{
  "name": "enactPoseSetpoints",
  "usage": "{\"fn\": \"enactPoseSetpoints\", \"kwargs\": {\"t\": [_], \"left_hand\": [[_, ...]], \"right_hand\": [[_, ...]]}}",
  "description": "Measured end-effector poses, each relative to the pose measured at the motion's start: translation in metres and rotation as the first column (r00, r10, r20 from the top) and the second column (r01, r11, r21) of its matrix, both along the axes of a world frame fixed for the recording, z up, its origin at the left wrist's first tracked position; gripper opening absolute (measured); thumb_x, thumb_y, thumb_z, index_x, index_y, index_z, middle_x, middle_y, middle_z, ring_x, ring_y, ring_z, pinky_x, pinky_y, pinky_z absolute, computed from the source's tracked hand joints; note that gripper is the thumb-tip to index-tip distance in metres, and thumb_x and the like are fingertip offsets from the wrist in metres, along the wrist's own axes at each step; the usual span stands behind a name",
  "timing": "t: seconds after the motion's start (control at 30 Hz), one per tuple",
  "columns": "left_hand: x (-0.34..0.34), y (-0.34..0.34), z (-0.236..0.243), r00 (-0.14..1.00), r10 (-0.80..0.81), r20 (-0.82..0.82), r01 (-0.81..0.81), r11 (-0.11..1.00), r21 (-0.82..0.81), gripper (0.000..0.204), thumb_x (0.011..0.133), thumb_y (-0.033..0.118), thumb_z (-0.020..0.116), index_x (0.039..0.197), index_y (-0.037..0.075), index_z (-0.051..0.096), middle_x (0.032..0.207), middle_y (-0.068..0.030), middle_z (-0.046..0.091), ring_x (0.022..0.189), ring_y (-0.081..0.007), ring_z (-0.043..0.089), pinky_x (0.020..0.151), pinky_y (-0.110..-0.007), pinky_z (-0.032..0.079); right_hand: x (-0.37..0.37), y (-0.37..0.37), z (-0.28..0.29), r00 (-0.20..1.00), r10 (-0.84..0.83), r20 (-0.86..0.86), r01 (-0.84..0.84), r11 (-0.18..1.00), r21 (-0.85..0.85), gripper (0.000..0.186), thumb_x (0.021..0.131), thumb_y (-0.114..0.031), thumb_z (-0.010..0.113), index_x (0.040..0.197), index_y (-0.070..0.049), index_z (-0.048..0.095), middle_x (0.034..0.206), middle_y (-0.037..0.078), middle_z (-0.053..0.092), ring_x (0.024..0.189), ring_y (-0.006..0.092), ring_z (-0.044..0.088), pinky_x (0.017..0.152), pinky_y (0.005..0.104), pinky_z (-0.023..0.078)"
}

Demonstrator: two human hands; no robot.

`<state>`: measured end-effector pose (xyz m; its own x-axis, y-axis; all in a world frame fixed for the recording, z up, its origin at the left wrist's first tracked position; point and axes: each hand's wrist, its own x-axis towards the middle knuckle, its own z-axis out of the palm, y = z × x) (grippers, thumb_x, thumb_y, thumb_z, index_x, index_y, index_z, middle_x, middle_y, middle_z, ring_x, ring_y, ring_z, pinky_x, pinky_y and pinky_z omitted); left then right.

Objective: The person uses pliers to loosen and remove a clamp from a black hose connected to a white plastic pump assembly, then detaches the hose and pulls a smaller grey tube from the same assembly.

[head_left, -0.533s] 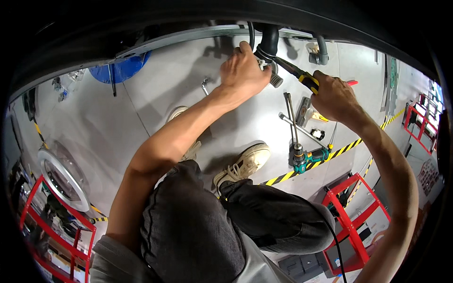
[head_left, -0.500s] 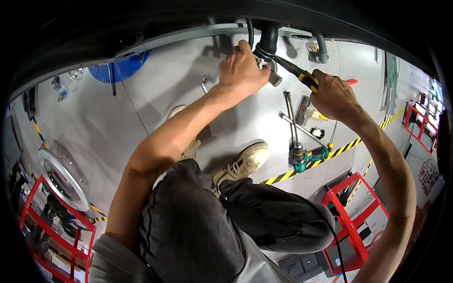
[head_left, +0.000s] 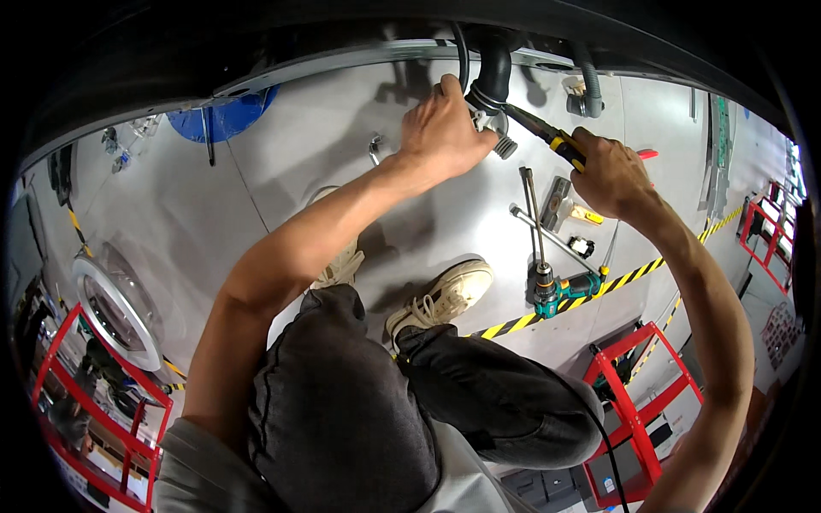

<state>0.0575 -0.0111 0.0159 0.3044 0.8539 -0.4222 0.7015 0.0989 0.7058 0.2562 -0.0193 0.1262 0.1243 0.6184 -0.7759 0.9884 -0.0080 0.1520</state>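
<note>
A thick black rubber hose (head_left: 495,73) hangs down from the dark machine overhead, with a thin wire hose clamp (head_left: 486,99) around its lower end. My left hand (head_left: 445,132) is closed around a pale plastic fitting (head_left: 481,120) just under that end, and its grey ribbed spout (head_left: 505,149) sticks out past my thumb. My fingers hide most of the fitting. In my right hand (head_left: 611,173) are pliers (head_left: 547,135) with yellow and black handles. Their dark jaws reach the clamp from the right; whether they grip it I cannot tell.
A cordless drill (head_left: 556,292), a hammer (head_left: 556,203) and a long socket wrench (head_left: 556,238) lie on the floor at right, near striped tape (head_left: 633,275). A grey corrugated hose (head_left: 590,81) hangs at the back right. Red-framed carts (head_left: 633,419) and a round door (head_left: 115,312) stand around me.
The whole view has shifted slightly. My left hand stays on the fitting, and the pliers stay with their jaws at the hose clamp.
</note>
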Motion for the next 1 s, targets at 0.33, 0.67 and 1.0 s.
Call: {"fn": "enactPoseSetpoints", "kwargs": {"t": [0.33, 0.67, 1.0], "left_hand": [[0.014, -0.011, -0.004, 0.989, 0.135, 0.054, -0.14, 0.983, 0.115, 0.058, 0.073, 0.022, 0.075, 0.108, -0.012, 0.045, 0.104, -0.0309, 0.06, 0.098, -0.0427, 0.065, 0.083, -0.049, 0.054], [0.01, -0.009, -0.004, 0.907, 0.256, 0.335, -0.182, 0.954, -0.238, 0.064, 0.075, 0.029, 0.077, 0.111, -0.008, 0.041, 0.093, -0.019, 0.064, 0.081, -0.0264, 0.067, 0.068, -0.037, 0.055], [0.018, -0.016, -0.031, 0.282, 0.711, 0.644, 0.028, 0.665, -0.747, 0.056, 0.081, 0.002, 0.077, 0.123, 0.007, 0.04, 0.1, -0.0082, 0.064, 0.095, -0.0168, 0.063, 0.082, -0.033, 0.053]], "right_hand": [[-0.03, 0.002, 0.023, 0.998, -0.033, 0.052, 0.035, 0.999, -0.035, 0.032, 0.081, -0.013, 0.057, 0.109, 0.003, 0.063, 0.096, 0.024, 0.07, 0.093, 0.0365, 0.07, 0.088, 0.045, 0.052], [-0.027, -0.009, 0.049, 1.0, 0.015, 0.016, -0.015, 1.0, 0.028, 0.037, 0.085, -0.017, 0.051, 0.113, 0.007, 0.055, 0.106, 0.026, 0.067, 0.106, 0.0351, 0.065, 0.097, 0.0446, 0.049], [0.064, -0.099, 0.039, 0.874, -0.395, -0.282, 0.476, 0.812, 0.337, 0.04, 0.086, -0.022, 0.061, 0.115, 0.004, 0.052, 0.098, 0.028, 0.062, 0.096, 0.0438, 0.061, 0.084, 0.0473, 0.046]]}}
